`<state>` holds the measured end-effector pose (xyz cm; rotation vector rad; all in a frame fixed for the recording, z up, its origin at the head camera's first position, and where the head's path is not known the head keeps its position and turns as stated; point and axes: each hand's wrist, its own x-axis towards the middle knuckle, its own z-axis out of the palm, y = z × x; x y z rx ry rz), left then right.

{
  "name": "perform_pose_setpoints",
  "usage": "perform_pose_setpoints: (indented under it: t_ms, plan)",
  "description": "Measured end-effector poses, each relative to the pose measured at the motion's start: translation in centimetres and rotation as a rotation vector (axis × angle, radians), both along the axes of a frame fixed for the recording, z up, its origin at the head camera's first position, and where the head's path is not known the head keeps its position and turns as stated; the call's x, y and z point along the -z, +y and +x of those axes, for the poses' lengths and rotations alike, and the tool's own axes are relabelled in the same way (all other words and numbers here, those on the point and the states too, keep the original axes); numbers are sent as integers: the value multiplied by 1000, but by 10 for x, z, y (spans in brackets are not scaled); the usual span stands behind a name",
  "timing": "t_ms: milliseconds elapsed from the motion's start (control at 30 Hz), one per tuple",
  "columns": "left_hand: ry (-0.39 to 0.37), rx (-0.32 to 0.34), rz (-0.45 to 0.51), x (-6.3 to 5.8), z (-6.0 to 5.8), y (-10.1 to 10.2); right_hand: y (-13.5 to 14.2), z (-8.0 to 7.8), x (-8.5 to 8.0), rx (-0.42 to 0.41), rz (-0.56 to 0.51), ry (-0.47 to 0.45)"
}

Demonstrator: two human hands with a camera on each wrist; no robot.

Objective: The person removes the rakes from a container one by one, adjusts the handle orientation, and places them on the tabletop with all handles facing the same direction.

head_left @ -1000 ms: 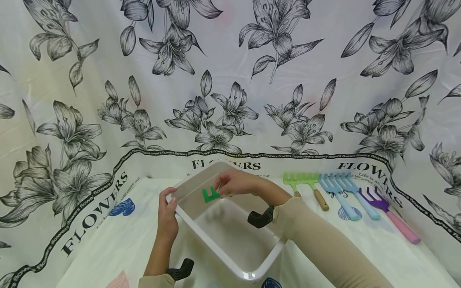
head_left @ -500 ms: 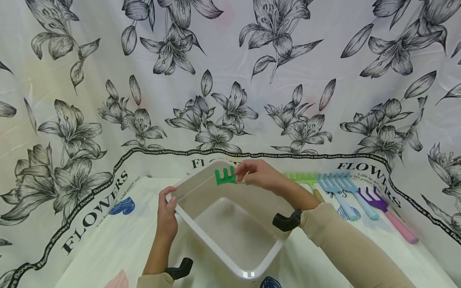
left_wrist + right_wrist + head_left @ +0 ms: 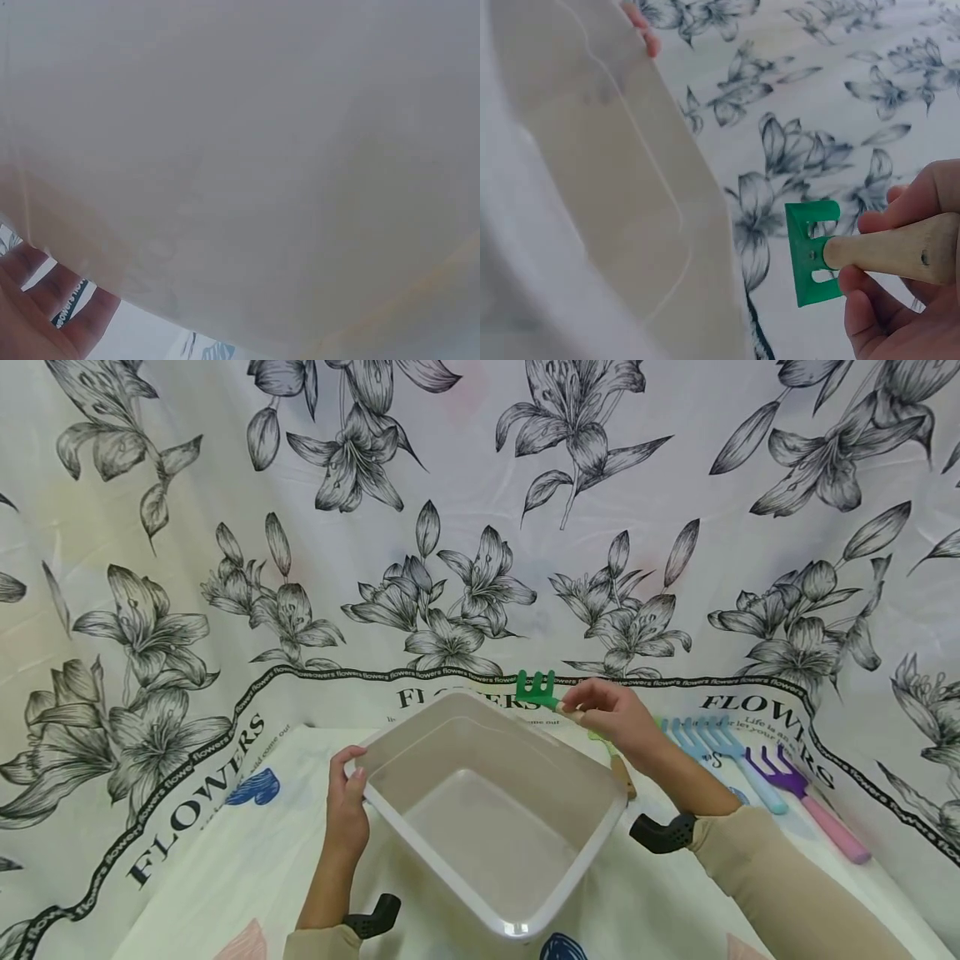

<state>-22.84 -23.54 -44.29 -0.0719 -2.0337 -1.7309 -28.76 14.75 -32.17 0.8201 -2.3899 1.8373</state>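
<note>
My left hand (image 3: 347, 802) grips the left rim of a pale grey plastic bin (image 3: 480, 843), which is tilted toward me with nothing inside it. In the left wrist view its wall fills most of the picture, and some fingers (image 3: 90, 319) show at the lower left. Past the bin's far right side, my right hand (image 3: 617, 717) pinches the wooden handle of a small green hand rake (image 3: 534, 692). The right wrist view has this rake's green head (image 3: 808, 255) outside the bin, with thumb and fingers around the handle.
At the right lie light blue hand rakes (image 3: 761, 783), a purple rake with a pink handle (image 3: 832, 827), and a wooden-handled light green rake (image 3: 621, 774), partly behind my right hand. A flower-printed cloth (image 3: 210, 852) covers the table, with a similar curtain (image 3: 465, 460) behind.
My right hand has lifted the green rake up from inside the bin and carried it right, beyond the rim. The left hand and bin have stayed nearly still.
</note>
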Motion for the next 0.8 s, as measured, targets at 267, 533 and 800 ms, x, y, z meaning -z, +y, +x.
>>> perform_pose_setpoints:
  t_ms: [267,533,800]
  plan:
    - [4,2,11,1,-2,1,33,1,21,120,75,-98]
    - [8,-3,3,2,-1,1,52,1,49,169,220,-95]
    - [4,-5,-3,0,-1,1,64,6,68,265,371,-133]
